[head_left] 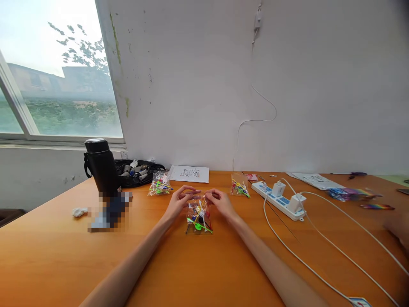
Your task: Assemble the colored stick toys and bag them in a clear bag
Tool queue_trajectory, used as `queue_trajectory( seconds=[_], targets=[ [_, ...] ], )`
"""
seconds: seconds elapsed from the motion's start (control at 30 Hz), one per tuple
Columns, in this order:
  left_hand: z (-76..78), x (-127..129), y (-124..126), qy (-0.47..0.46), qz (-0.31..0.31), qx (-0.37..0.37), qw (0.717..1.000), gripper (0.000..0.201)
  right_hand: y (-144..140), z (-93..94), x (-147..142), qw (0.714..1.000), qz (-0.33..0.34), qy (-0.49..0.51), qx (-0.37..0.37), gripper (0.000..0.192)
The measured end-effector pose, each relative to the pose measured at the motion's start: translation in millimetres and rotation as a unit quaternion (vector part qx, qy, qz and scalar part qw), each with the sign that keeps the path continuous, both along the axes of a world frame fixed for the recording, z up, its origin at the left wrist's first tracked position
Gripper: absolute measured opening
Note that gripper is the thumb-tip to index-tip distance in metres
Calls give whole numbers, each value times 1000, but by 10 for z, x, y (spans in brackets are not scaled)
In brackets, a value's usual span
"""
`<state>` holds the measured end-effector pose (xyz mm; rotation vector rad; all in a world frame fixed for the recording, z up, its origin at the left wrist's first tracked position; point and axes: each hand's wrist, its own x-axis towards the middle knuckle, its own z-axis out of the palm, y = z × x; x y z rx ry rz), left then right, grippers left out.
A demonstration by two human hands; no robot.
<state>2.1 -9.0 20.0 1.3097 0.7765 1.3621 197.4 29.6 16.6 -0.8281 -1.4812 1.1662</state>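
In the middle of the table lies a clear plastic bag [198, 218] of small coloured plastic parts, among them bright green, yellow, white, blue and red pieces. My right hand [221, 202] pinches its upper right corner between thumb and fingers. At the upper left of the bag is my left hand [181, 200], its fingers stretched out and somewhat apart. Whether the left fingertips touch the plastic, I cannot tell. Similar filled bags lie beyond my hands: one bag [159, 185] to the left and another bag [239, 186] to the right.
A black bottle [102, 168] stands at left before a black plastic bag [155, 166] holding mixed items. A white envelope [189, 174] lies by the wall. On the right are a power strip [283, 200] with trailing cables, rainbow packets [351, 194] and another person's blurred hand [398, 228].
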Motion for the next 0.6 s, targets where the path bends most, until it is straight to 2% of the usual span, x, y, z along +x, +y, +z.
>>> queue_trajectory(
  seconds=[0.07,0.23,0.37,0.47,0.6],
  targets=[
    [8,-9,5,4,2,-3,1000,36,15,-6,1,1000,7,-5,-1,39],
    [19,19,-17,-20,-2,-16,1000,47,30,23,31,999,-24,19,15,38],
    [-43,73,-35,16,-73,-53,996,51,47,86,92,997,-53,41,43,35],
    [-122,97,-4,63,-111,-34,991,55,36,138,112,994,-73,48,62,36],
    [-207,68,88,65,-83,-13,994,53,-17,145,56,996,-49,74,23,49]
  ],
)
